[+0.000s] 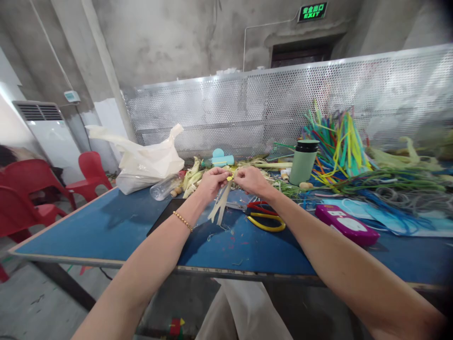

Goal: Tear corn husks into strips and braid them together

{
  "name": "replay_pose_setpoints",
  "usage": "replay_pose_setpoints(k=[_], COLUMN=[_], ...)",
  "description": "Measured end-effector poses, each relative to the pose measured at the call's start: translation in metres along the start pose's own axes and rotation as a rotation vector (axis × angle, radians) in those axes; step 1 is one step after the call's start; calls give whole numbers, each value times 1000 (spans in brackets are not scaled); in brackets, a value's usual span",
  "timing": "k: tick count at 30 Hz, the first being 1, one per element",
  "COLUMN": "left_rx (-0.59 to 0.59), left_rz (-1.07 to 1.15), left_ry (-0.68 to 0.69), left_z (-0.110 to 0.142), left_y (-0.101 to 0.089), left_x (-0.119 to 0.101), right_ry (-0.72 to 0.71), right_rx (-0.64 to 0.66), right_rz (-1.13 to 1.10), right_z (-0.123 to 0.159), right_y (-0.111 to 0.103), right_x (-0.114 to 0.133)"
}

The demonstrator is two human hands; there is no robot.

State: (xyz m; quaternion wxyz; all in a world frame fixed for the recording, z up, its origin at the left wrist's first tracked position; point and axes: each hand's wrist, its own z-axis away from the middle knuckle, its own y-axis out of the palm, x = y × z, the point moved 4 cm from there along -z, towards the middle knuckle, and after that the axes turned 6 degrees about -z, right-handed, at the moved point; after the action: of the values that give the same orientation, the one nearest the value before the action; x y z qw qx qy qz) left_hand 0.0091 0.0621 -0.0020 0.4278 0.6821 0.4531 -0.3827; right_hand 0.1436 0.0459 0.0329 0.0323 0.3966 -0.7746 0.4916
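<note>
Above the middle of the table, my left hand (214, 182) pinches a small bundle of pale husk-like strips (220, 208), which hang down from the fingers. A small yellow piece (229, 178) shows at the top of the bundle, between the two hands. Close beside it on the right, my right hand (250, 180) is closed with its fingertips pressed together. Whatever those fingers grip is too small to make out. Scissors (265, 216) with red and yellow handles lie under my right forearm. A dark flat panel (165, 215) is partly covered by my left forearm.
A white plastic bag (150, 163) and a clear bottle (165, 187) stand left. Husks (193, 177) lie behind my hands. Rightward are a green cup (303, 163), colourful strips (345, 146), a purple box (346, 224) and cords (392, 179). A perforated metal screen (219, 108) lines the back.
</note>
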Motion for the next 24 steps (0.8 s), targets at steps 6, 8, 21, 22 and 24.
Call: replay_pose_setpoints(k=[6,8,21,22,24], left_rx=[15,-11,-89,-93,-97], left_rz=[-32,-85,-260,-262,-265], left_ry=[-58,-51,66,64,57], left_z=[1,1,-1,-1,-1], left_y=[0,-1,3,3,4], left_x=[4,5,6,6,6], right_ry=[68,32,-65,-69,-79], right_rx=[54,64,15,16,17], right_rz=[11,65,312,313,315], right_z=[-1,-2,-3,-3,-4], right_y=[6,8,11,11,13], right_x=[-7,-7,2,1,0])
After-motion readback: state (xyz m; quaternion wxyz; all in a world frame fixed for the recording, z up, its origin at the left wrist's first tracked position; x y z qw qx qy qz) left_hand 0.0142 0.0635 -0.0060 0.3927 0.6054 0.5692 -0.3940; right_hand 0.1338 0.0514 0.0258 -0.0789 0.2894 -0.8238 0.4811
